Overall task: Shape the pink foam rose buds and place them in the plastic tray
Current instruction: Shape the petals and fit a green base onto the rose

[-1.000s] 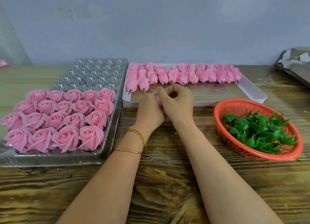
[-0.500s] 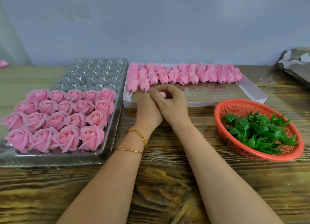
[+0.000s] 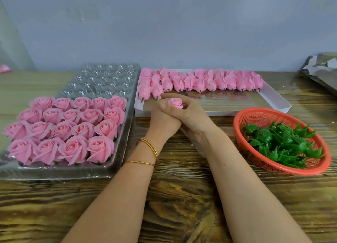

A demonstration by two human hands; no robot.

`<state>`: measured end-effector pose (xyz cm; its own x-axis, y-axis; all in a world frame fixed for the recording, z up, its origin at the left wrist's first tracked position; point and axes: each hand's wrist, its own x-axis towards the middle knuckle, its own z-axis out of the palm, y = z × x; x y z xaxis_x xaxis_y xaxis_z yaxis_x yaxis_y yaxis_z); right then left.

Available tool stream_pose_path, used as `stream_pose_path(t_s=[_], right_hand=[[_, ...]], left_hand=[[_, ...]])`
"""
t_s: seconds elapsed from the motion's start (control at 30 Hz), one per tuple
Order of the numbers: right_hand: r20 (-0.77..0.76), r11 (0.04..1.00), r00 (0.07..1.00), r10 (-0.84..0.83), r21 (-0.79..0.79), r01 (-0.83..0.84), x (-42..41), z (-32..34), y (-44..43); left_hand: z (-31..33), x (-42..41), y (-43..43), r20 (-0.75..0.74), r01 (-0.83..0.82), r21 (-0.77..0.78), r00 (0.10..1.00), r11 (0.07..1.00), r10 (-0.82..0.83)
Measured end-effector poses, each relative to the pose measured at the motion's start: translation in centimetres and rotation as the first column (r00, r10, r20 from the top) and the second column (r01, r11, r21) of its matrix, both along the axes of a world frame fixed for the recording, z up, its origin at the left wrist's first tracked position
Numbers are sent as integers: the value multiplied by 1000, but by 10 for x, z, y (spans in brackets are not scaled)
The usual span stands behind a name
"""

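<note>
Since a second ago the hands have drawn tighter together, and the pink foam rose bud [image 3: 175,103], then nearly hidden behind the fingertips, now shows its spiral top above them. The left hand [image 3: 161,119] and right hand [image 3: 191,115] press against each other with fingers curled round the bud, just before the white box [image 3: 228,112] of unshaped buds [image 3: 200,82]. Foam likely tears, so I would ease the outer petals outward evenly and lightly, then seat it in the plastic tray [image 3: 102,77] behind the finished roses [image 3: 73,129].
</note>
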<state>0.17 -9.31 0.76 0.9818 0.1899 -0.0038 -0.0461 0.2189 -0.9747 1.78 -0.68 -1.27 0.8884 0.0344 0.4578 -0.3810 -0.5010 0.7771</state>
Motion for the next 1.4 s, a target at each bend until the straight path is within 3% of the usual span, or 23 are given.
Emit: stream_pose_path(t_s=[0.13,0.23,0.4,0.53,0.87,1.07,1.4], right_hand=[[-27,994,994,109,20,-108,-3,3,-9],[2,991,993,116,71,-116,-2,9,-16],[125,991,990,-70,126,54,3,13,-21],[180,995,981,-71,79,58,3,12,-21],[184,995,980,80,45,-90,1,10,-19],[141,988,982,129,71,-140,0,11,-18],[120,970,975,187,135,-202,-2,10,-22]], left_hand=[[3,-5,-2,-14,58,-64,998,996,-59],[6,-10,0,-52,203,-295,972,934,-228],[7,-16,-1,-211,390,-429,834,815,-510],[6,-16,0,-292,434,-560,693,706,-658],[10,-17,4,-306,439,-669,572,599,-761],[12,-15,5,-242,396,-760,563,515,-790],[16,-15,6,-214,434,-751,552,497,-806]])
